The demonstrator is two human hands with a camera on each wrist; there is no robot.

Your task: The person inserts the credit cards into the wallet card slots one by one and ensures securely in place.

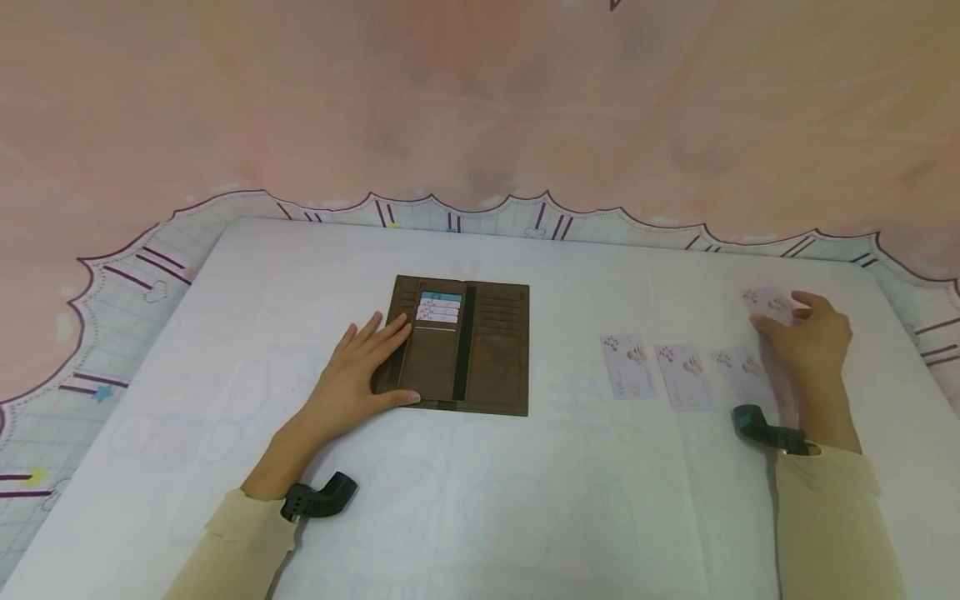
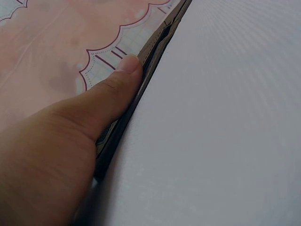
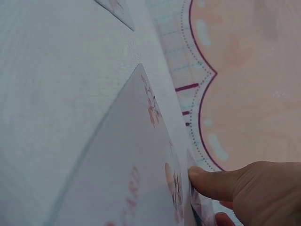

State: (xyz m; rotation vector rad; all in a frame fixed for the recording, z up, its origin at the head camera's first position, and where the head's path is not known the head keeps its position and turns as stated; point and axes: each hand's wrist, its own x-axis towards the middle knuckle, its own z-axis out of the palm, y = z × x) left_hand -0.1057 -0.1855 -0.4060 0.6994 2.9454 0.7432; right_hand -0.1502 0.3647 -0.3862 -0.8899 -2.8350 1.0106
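Note:
A brown long wallet (image 1: 495, 367) lies unfolded on the white table, with several cards (image 1: 438, 307) showing in a slot of its left half. My left hand (image 1: 348, 375) rests on the wallet's left side, fingers straight and spread, thumb along the near edge. In the left wrist view the thumb (image 2: 113, 94) lies against the wallet's edge. At the far right, my right hand (image 1: 813, 337) pinches a pale card (image 1: 767, 302) with a pink floral print between thumb and fingers. Closest to it lies another card (image 3: 127, 165) of the same kind.
Left of the right hand, the row of loose pale cards begins with one card (image 1: 627, 367), followed by a second (image 1: 682, 377) and a third (image 1: 738, 371). Beyond the white table (image 1: 480, 500) runs a patterned cloth (image 1: 480, 108) with a scalloped border.

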